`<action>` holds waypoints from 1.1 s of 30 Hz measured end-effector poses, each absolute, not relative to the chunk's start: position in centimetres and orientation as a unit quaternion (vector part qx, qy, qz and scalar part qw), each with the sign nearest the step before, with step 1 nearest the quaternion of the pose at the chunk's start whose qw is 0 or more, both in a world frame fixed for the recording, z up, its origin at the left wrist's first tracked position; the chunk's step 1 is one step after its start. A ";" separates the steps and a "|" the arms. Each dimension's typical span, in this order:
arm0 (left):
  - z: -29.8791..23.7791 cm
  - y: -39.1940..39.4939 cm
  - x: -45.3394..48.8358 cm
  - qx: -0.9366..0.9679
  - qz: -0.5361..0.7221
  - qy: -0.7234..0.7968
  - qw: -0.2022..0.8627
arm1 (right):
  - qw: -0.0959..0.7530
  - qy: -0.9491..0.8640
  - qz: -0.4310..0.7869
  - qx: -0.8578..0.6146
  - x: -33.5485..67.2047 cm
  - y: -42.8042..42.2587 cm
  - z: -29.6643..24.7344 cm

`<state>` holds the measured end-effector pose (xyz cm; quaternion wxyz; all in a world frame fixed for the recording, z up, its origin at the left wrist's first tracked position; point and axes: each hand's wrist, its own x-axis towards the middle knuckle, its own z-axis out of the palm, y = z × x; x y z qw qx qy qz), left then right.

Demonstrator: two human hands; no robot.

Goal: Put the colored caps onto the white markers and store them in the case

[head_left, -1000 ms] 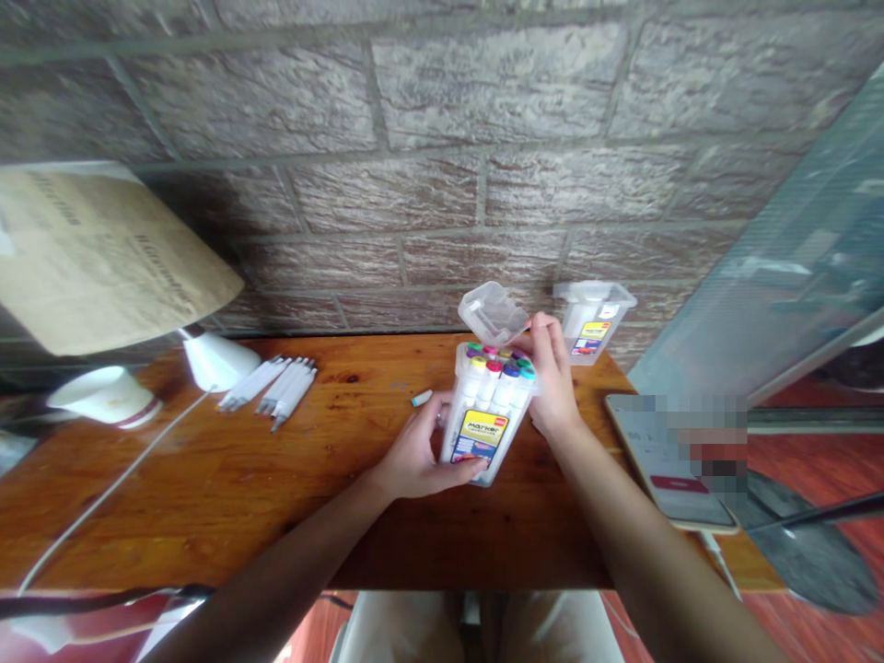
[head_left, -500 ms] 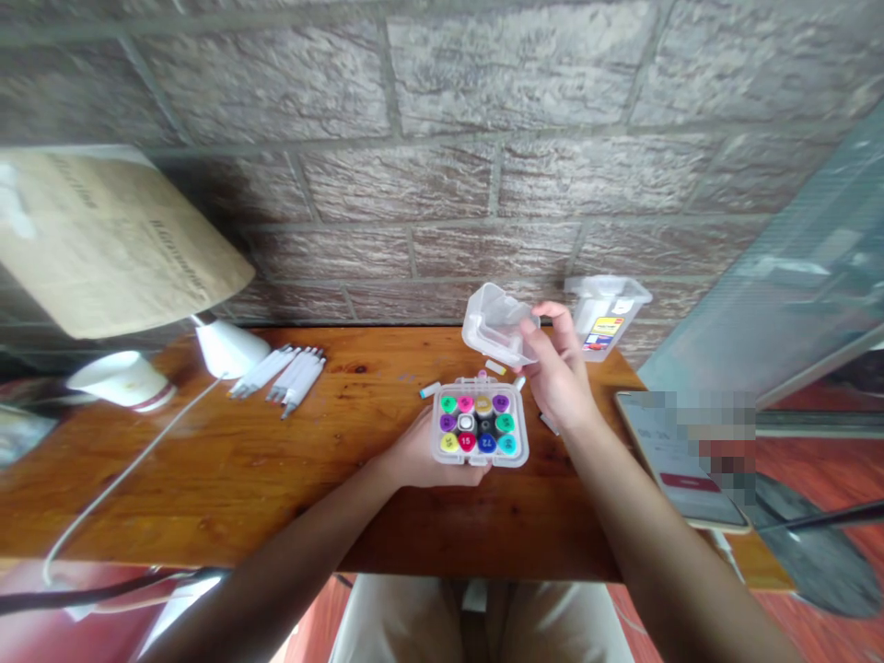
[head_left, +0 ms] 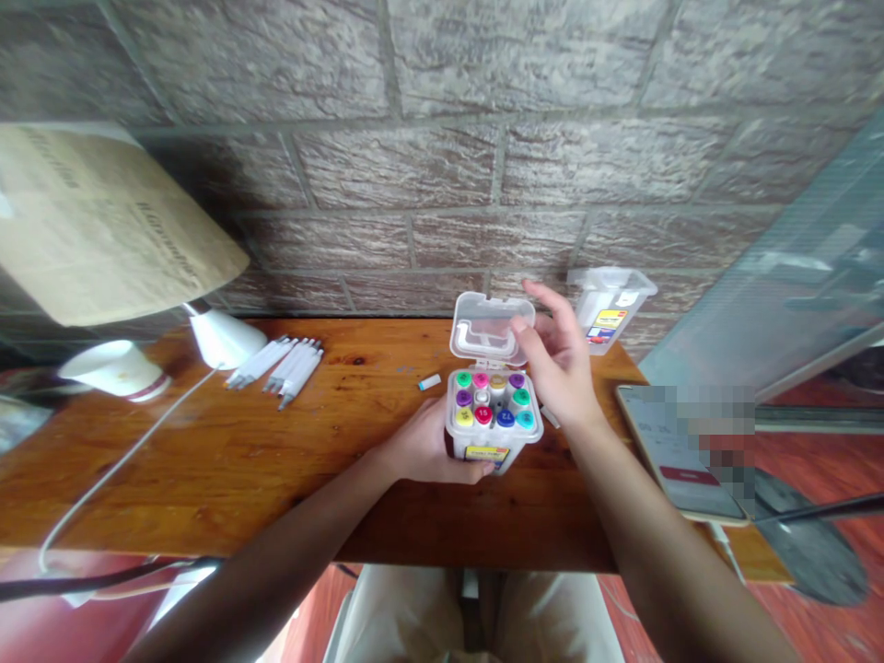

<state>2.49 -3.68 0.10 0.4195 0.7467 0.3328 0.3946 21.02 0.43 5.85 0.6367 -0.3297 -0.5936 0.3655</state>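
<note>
My left hand [head_left: 432, 447] is closed round the side of a clear plastic marker box [head_left: 529, 431], its thumb across the front label. Several markers [head_left: 483, 414] stand in the box with coloured, numbered caps up; a white end without a coloured cap shows among them. The box's clear lid [head_left: 483, 345] is swung up and back behind the box. My right hand [head_left: 556, 354] is at the lid's right edge with thumb and forefinger spread; the thumb tip overlaps the lid. Loose marker caps lie on the table: one cap [head_left: 429, 382] left of the box, another [head_left: 551, 417] right of it.
Several white markers [head_left: 296, 368] lie by a lamp [head_left: 225, 336] at the left, with a paper cup [head_left: 117, 370] beside it. A second clear box [head_left: 611, 313] stands by the brick wall. A tablet [head_left: 680, 460] lies at the right edge of the wooden table [head_left: 331, 479].
The lid has shifted from a tilted position to upright behind the box. My right thumb and forefinger have spread apart. The box has tipped so its front label shows, and moved slightly right.
</note>
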 end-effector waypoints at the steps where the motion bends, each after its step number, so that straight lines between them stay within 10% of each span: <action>1: -0.1 -3.6 2.4 0.759 0.384 0.324 0.413 | 0.639 -0.597 0.354 -0.333 21.0 0.4 5.8; 33: 0.0 -3.1 1.8 0.819 0.358 0.279 0.352 | 0.640 -0.640 0.275 -0.324 21.6 0.3 5.9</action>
